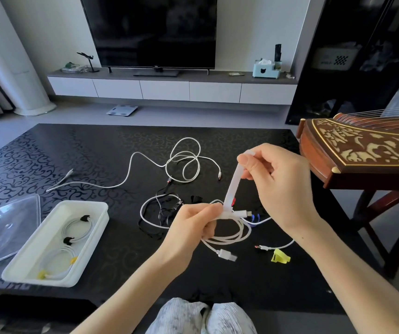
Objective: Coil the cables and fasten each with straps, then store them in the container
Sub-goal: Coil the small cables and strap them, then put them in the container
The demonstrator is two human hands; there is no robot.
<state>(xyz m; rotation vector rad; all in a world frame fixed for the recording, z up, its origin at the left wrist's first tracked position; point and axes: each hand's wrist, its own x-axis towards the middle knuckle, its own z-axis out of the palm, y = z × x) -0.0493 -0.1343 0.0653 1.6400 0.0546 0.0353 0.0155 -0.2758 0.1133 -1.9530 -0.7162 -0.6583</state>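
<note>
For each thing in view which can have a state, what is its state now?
container, open, two strapped coils inside
lid, off, beside the container
held cable, coiled, gripped by left hand
white strap, stretched upward, pinched by right hand
long white cable, uncoiled on table
black cable, loose, uncoiled
yellow strap, unused on table
television, off

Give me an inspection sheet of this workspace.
Surface: black patterned table, glossy.
Job's things: container holds two strapped coils; clear lid beside it; yellow strap and blue strap lie loose.
Clutter: nothing seen.
Hands: left hand pinches white coil; right hand holds white strap upright above it.
Cables: white cable and black cable lie uncoiled.
Surroundings: zither at right; TV, tissue box, scale beyond.
</note>
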